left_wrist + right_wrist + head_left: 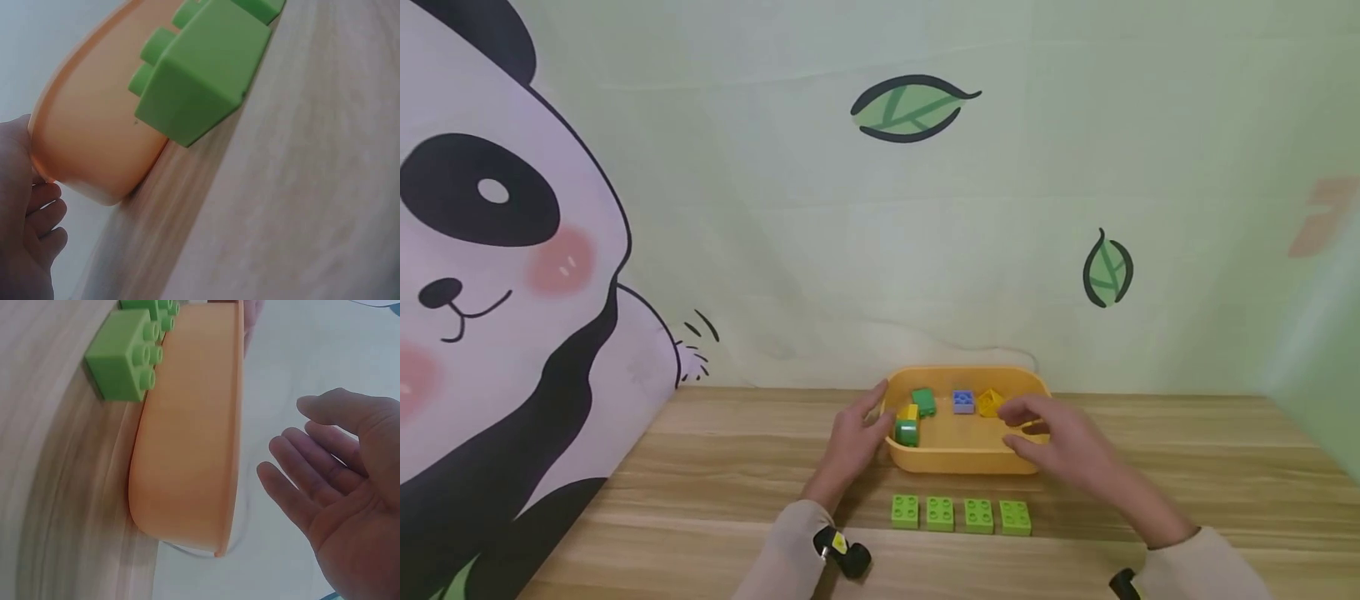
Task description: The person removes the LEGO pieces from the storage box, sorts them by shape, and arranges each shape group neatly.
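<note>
My left hand (854,429) grips the left end of a yellow-orange plastic tub (962,462); in the left wrist view its fingers (47,215) curl beside the tub's outer wall. Over the tub's right end hovers my right hand (1067,437), fingers spread and bent slightly, nothing between them. Inside the tub, a yellow pointed block (989,403) is nearest to those fingertips, with a blue brick (962,402) just left of it. A green block (923,402), a rounded green block (907,432) and a yellow block (913,412) lie toward the left end.
Several lime-green bricks (940,514) stand in a row on the wooden table (700,475), studs up, in front of the tub. Close behind the tub is a pale green backdrop (790,250) printed with a panda (482,283) and leaves.
</note>
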`<state>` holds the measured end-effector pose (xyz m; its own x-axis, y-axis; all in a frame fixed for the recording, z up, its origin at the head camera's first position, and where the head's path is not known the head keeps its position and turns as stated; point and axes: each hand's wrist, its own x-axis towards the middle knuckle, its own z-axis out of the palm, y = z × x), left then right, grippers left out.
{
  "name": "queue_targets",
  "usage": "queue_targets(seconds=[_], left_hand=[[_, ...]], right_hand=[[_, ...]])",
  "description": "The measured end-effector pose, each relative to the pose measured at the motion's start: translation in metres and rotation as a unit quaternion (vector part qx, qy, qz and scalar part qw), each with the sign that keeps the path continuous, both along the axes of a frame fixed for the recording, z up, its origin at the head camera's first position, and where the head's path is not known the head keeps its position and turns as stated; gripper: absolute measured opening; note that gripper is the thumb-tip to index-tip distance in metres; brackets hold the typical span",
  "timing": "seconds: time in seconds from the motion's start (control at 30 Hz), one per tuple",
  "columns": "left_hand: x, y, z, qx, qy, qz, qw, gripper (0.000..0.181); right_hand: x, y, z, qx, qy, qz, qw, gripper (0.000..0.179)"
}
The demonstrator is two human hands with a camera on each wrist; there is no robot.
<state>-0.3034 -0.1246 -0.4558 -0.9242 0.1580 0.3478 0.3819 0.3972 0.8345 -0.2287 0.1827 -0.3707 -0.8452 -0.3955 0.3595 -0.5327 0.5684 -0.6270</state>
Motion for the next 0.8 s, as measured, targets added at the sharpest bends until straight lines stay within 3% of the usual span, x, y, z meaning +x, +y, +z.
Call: queue_targets(seconds=[0.5,0.8], left_hand=[[0.000,0.000,0.000,-0.010,0.004,0.006,0.9999,0.055],[0.001,0.001,0.001,-0.009,0.001,0.006,0.9999,0.057]], right_hand=[[-0.034,-0.006,-0.001,0.040,-0.012,-0.013,0.9990,0.027],[-0.046,-0.005,-0.001,0.053,-0.035,-0.025,0.9977,0.028]])
